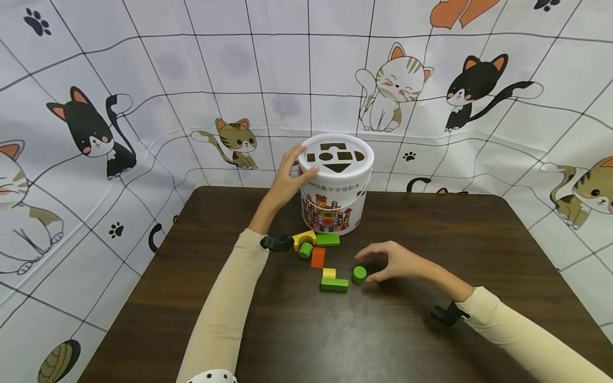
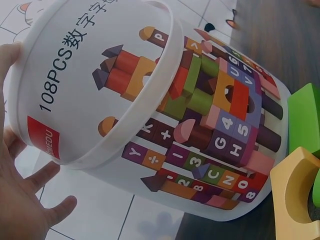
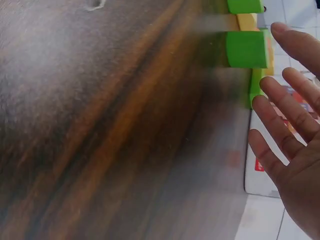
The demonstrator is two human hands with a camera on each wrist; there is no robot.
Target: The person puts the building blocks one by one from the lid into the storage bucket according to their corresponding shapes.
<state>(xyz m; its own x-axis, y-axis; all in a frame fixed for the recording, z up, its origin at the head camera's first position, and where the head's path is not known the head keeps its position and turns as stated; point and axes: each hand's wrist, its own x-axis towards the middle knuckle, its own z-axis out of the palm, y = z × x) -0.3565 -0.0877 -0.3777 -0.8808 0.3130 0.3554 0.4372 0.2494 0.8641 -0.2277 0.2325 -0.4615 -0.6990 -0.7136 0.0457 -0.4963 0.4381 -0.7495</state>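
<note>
Two hands: left hand (image 1: 286, 181) spread against glossy round tub (image 1: 335, 205); right hand (image 1: 397, 260) relaxed open beside smooth green cylinder (image 1: 359, 274), dark woodgrain table (image 1: 431, 234)

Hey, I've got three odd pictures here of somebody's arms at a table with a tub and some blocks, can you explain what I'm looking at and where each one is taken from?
A person works bare-handed; no machine. The wide picture comes from a head camera, the other two from cameras strapped to the wrists. On the dark table stands a white block tub with shape holes in its lid. The left hand rests its fingers on the lid's edge. The right hand reaches, open, toward a green cylinder, with no grip on it yet. Other green, yellow and orange blocks lie nearby.
</note>
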